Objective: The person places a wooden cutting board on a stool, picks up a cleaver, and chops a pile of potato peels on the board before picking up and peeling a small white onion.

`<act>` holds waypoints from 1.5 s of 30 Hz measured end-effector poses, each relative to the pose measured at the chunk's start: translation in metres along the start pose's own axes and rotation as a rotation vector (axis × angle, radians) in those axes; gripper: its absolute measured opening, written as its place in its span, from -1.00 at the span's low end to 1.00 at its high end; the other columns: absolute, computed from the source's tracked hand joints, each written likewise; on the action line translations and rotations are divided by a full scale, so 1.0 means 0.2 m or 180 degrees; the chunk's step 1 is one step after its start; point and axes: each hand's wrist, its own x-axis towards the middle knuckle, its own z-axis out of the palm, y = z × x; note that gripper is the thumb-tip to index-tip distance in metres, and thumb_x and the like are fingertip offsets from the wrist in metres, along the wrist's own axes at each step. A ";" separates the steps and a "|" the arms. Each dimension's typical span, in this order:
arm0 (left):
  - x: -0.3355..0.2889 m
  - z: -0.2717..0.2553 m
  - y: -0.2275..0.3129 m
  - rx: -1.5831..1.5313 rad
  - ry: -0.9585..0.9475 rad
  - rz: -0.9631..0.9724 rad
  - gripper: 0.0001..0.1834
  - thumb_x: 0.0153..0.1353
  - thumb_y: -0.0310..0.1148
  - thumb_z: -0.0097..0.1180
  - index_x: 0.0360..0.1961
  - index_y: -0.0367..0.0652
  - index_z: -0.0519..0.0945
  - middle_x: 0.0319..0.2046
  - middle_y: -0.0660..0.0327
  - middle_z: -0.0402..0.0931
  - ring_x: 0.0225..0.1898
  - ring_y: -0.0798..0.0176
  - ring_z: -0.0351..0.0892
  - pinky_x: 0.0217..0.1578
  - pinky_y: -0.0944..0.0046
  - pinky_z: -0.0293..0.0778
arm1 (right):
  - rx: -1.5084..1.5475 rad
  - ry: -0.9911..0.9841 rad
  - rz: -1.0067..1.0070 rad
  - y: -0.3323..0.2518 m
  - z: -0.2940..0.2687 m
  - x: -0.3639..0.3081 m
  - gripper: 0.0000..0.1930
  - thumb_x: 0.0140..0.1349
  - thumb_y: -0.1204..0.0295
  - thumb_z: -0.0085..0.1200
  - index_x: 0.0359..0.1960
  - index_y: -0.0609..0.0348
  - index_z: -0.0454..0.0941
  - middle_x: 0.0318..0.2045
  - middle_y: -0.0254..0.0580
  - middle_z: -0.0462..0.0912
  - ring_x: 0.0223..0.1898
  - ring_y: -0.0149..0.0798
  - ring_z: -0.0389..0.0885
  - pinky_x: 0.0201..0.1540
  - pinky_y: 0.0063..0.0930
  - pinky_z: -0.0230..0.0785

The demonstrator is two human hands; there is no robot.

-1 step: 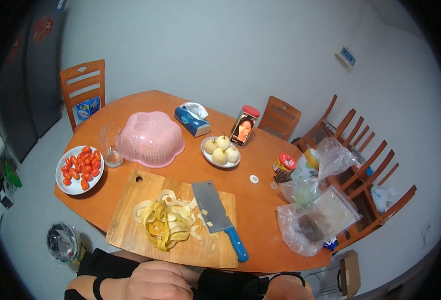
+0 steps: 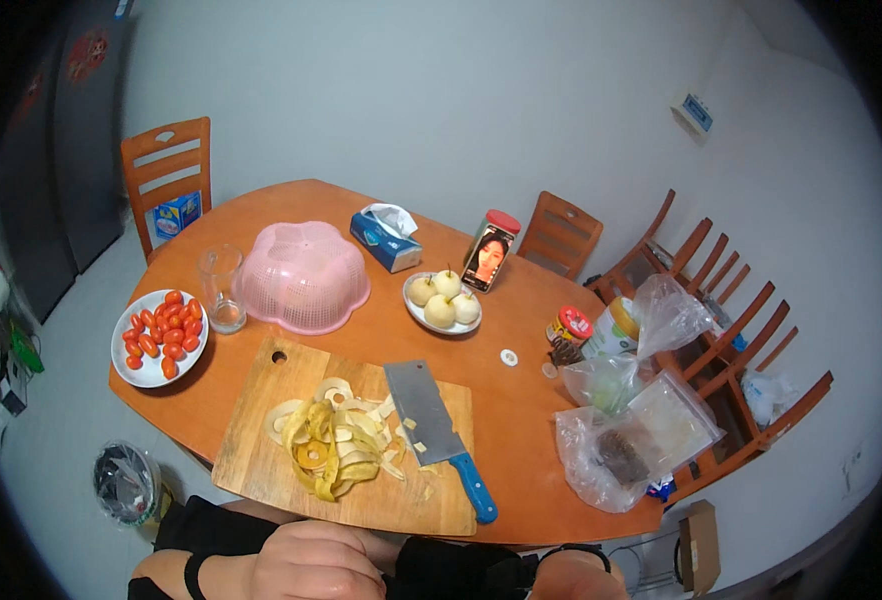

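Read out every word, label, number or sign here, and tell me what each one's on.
None reads clearly.
Blue tissue box: print too small.
Blue box at left: print blurred.
Small red-lidded jar at right: label too small.
Blue-and-white wall fixture: marks blurred.

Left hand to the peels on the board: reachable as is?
Likely yes: the left hand sits just short of the cutting board, nothing visible blocks the peels, and the cleaver lies off to their right.

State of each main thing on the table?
Blue-handled steel cleaver: flat on tan wooden board, unheld.
Yellow and pale peelings: curled, heaped.
Round pale pears: peeled, whole.
Oval red tomatoes: whole.
Pink plastic colander: apparently inverted.
Tall clear glass: upright.
Blue rectangular tissue box: open.
Thin rectangular phone: propped, lit.
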 end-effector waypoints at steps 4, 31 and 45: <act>0.02 0.00 -0.05 -0.0015 0.0073 0.0018 -0.84 -0.04 -0.32 0.25 -0.53 -0.16 0.57 -0.53 0.26 0.45 -0.51 0.22 0.47 -0.50 0.27 0.36 | -0.0196 0.0084 0.0497 -0.05 0.01 -0.04 -0.94 0.04 0.56 0.14 -0.45 0.24 0.51 -0.43 -0.21 0.55 -0.51 -0.34 0.52 -0.56 -0.55 0.38; -0.16 0.06 -0.21 -0.0521 0.0387 -0.2172 -0.83 -0.06 -0.41 0.34 -0.52 -0.24 0.57 -0.54 0.20 0.52 -0.48 0.24 0.51 -0.47 0.33 0.37 | 0.0491 0.0096 0.4376 0.03 -0.01 -0.29 -0.92 0.16 0.59 0.09 -0.34 0.33 0.47 -0.32 -0.11 0.55 -0.30 -0.31 0.52 -0.23 -0.54 0.39; -0.16 0.14 -0.20 -0.0538 0.0666 -0.2414 -0.73 -0.03 -0.39 0.35 -0.70 -0.18 0.49 -0.72 0.28 0.42 -0.66 0.39 0.38 -0.64 0.43 0.23 | 0.2474 0.1156 0.4940 0.07 0.07 -0.56 -0.92 0.31 0.56 -0.11 -0.21 0.28 0.40 -0.15 -0.19 0.46 -0.08 -0.42 0.39 0.02 -0.57 0.24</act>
